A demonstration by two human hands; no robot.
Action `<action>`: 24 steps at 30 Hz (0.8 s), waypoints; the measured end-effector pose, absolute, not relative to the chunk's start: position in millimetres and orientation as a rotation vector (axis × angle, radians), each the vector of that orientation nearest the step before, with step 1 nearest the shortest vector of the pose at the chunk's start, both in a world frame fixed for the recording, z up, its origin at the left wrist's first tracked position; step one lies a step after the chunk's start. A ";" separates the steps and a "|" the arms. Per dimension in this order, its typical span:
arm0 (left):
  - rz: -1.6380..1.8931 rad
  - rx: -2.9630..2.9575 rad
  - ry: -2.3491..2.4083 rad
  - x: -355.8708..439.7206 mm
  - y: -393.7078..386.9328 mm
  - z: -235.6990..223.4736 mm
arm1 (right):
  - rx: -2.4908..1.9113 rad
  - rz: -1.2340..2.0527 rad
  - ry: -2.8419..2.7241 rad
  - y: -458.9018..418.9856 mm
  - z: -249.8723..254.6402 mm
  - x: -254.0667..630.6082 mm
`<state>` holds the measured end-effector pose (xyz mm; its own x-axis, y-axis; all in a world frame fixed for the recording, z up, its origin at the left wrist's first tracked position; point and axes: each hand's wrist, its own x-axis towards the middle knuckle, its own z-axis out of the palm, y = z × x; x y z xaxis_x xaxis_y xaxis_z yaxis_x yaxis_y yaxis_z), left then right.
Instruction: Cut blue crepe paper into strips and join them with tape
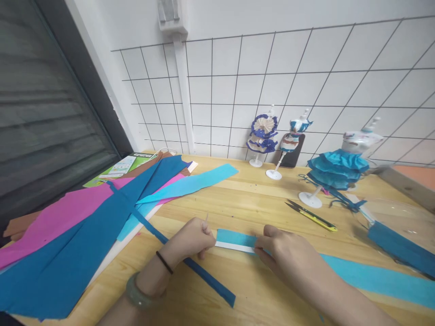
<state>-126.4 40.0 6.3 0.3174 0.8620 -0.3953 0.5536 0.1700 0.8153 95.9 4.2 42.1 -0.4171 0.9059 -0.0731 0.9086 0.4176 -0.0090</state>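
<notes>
A light blue crepe paper strip (234, 237) with a white tape band along its near edge lies on the wooden table (258, 199), running off to the right. My left hand (190, 240) pinches its left end, fingers closed. My right hand (282, 251) presses down on the strip just right of the taped part, fingers curled on it. A narrow dark blue strip (210, 278) passes under my left wrist.
Sheets of dark blue, pink and light blue crepe paper (78, 226) pile up at left. Yellow-handled snips (312, 215) lie at centre right. Three small mannequins in paper dresses (335, 170) stand before the wire grid wall. A clear container (397, 226) sits at right.
</notes>
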 end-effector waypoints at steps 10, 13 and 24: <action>0.357 1.521 1.384 -129.5 41.8 -2.8 | 1.669 -0.100 2.586 4.1 42.8 94.1; 0.361 1.526 1.391 -129.8 41.9 -2.9 | 1.672 -0.110 2.575 5.4 42.0 93.5; 0.331 1.525 1.437 -127.2 41.1 1.3 | 1.672 -0.097 2.554 7.9 42.6 92.7</action>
<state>-127.2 41.1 1.3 0.2637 0.8748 -0.4064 0.6092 0.1756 0.7733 92.7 7.9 42.6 -0.3981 0.9110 -0.1077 0.9166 0.3998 -0.0054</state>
